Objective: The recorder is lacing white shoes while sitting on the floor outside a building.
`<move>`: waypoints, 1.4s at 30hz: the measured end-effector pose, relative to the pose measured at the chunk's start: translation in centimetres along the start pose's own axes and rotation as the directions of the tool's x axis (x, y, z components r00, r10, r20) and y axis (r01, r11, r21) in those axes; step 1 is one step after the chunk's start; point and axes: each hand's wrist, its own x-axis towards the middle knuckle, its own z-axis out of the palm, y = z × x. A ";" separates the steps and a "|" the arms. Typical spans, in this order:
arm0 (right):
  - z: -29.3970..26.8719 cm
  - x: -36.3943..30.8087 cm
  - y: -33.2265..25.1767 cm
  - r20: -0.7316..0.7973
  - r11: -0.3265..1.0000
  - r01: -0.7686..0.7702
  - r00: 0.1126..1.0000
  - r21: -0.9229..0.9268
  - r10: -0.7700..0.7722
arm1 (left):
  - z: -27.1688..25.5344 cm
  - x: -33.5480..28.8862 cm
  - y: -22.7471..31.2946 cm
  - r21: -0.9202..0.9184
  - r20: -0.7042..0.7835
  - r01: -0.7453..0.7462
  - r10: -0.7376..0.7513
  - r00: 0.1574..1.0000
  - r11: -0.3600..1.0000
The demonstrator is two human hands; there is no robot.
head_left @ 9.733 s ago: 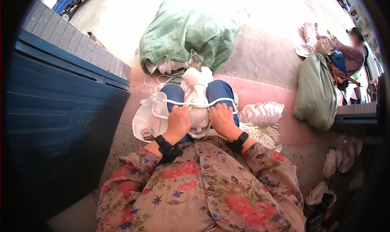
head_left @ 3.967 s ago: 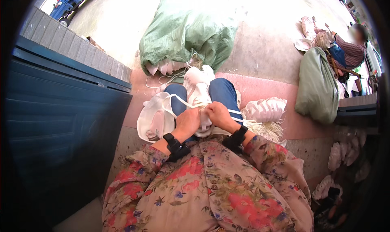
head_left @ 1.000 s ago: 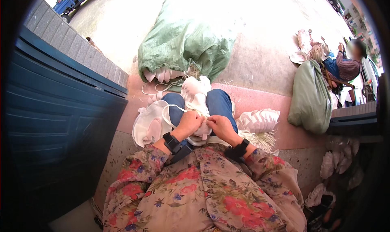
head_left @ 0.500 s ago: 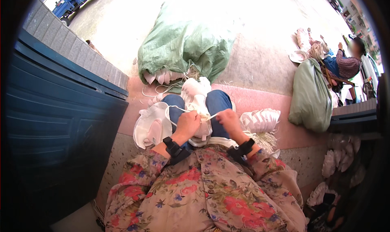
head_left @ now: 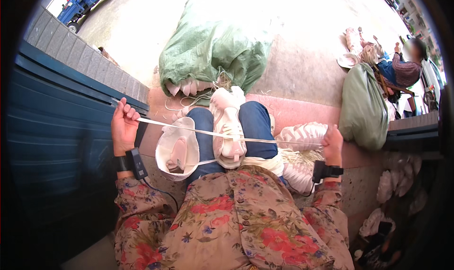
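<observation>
A long white shoelace (head_left: pixel 189 132) runs taut and nearly straight across my lap. One end is pinched in the closed fingers of my left hand (head_left: pixel 125 127), out beside the blue door. My right hand (head_left: pixel 333 145) grips the other end, far out to the right. Between my knees stands a pale pink and white sneaker (head_left: pixel 230 116), and the lace crosses over it; whether it passes through the eyelets I cannot tell. By my left leg lies a white bowl-like container (head_left: pixel 162 149) holding a pink shoe-shaped piece (head_left: pixel 178 154).
Stacked pale shoes (head_left: pixel 305 132) and a bundle of loose laces (head_left: pixel 298 155) lie at my right knee. Ahead is a green sack (head_left: pixel 215 55) with pale shoes at its mouth. Another sack (head_left: pixel 363 107) stands right, near a seated person (head_left: pixel 402 69). A blue door (head_left: pixel 61 142) flanks my left.
Both hands have swung apart from near the sneaker, left hand to the left and right hand to the right. The lace between them is now stretched wide and taut.
</observation>
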 end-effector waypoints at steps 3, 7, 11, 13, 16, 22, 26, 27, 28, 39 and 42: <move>5.2 -0.9 4.8 0.066 0.881 0.086 0.996 -0.466 -0.062 | 0.5 -0.8 -2.1 0.375 -0.069 -0.023 0.053 0.996 0.927; 11.1 -4.2 9.3 0.523 0.676 0.227 0.808 -0.702 0.272 | 2.8 -4.0 -9.2 0.900 0.164 -0.129 -0.050 0.985 0.416; 13.3 -6.4 10.2 0.537 0.573 0.210 0.685 -0.792 0.492 | 4.2 -8.6 -16.3 0.887 0.411 -0.272 -0.369 0.834 0.373; 13.3 -6.7 10.3 0.556 0.451 0.349 0.665 -0.821 0.499 | 4.1 -9.3 -17.7 0.897 0.440 -0.385 -0.335 0.833 0.219; 13.0 -6.5 11.0 0.641 0.433 0.488 0.679 -0.758 0.358 | 3.7 -8.9 -17.9 0.866 0.453 -0.487 -0.233 0.860 -0.111; 12.7 -6.2 12.8 0.703 0.233 0.667 0.699 -0.708 0.133 | 3.7 -8.1 -18.0 0.817 0.431 -0.518 -0.326 0.841 -0.254; 12.8 -6.4 12.9 0.785 0.118 0.776 0.607 -0.619 0.124 | 3.9 -8.0 -18.5 0.814 0.443 -0.523 -0.312 0.840 -0.252; 12.8 -6.4 12.8 0.786 0.088 0.783 0.605 -0.616 0.127 | 4.0 -7.9 -18.6 0.798 0.474 -0.548 -0.303 0.827 -0.249; 12.8 -6.5 12.7 0.784 0.085 0.783 0.602 -0.617 0.149 | 4.1 -7.9 -18.8 0.781 0.518 -0.576 -0.265 0.814 -0.243; 14.0 -6.1 13.7 0.827 0.037 0.830 0.558 -0.557 -0.069 | 5.6 -10.1 -18.2 0.613 0.602 -0.611 -0.206 0.772 -0.500; 14.0 -6.0 14.3 0.844 0.019 0.848 0.530 -0.530 -0.089 | 5.5 -10.8 -18.3 0.604 0.593 -0.585 -0.185 0.784 -0.542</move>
